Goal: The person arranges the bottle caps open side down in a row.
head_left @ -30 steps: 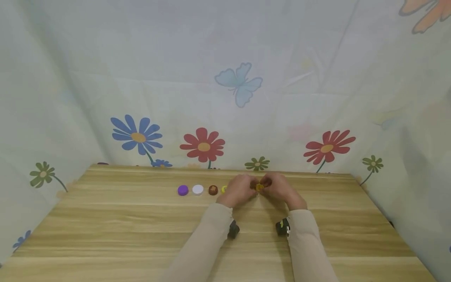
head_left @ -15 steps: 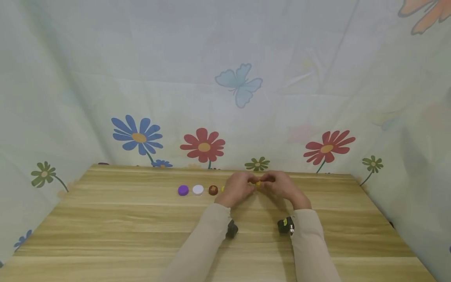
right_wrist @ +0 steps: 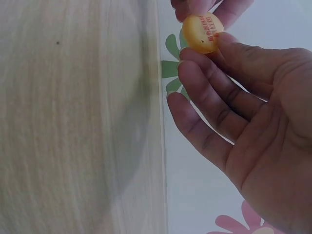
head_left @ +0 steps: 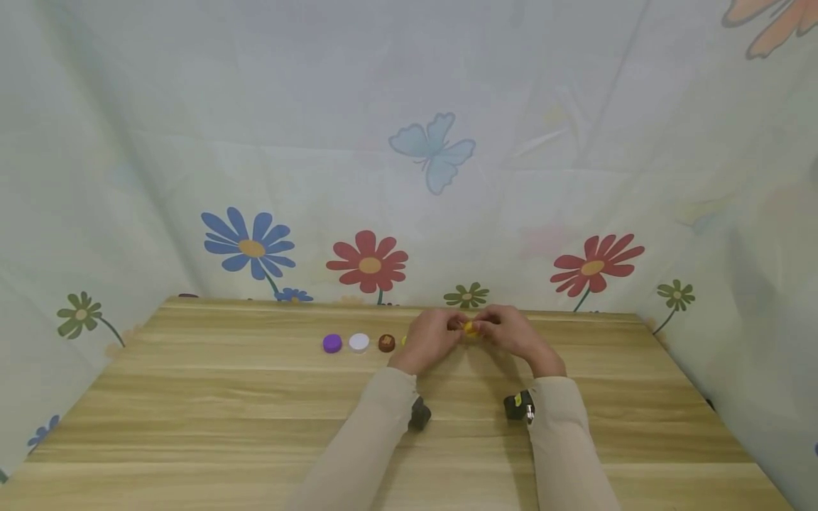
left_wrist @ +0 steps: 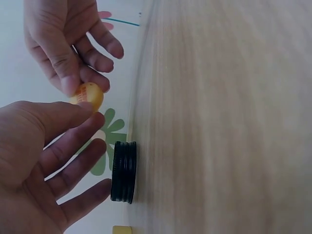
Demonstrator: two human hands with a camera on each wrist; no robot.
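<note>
A small round yellow cap [head_left: 469, 328] with red printing is held between my two hands above the table. My left hand [head_left: 431, 339] pinches it between thumb and fingers from the left. From the right, my right hand [head_left: 516, 333] pinches its other side. The printed face shows in the right wrist view, where the yellow cap [right_wrist: 202, 33] is tilted, with the right hand's other fingers extended below it. Below the left hand a black ridged cap [left_wrist: 124, 171] stands on the table; the head view does not show it.
Left of the hands, a purple cap [head_left: 332, 343], a white cap [head_left: 359, 343] and a brown cap [head_left: 386, 343] lie in a row. Another yellow cap [head_left: 405, 341] is mostly covered by the left hand. A flower-printed cloth [head_left: 307, 177] hangs behind the wooden table [head_left: 224, 411].
Both hands have risen slightly with the yellow cap, keeping it between their fingertips. My right wrist has shifted a little to the right. The caps in the row have not moved.
</note>
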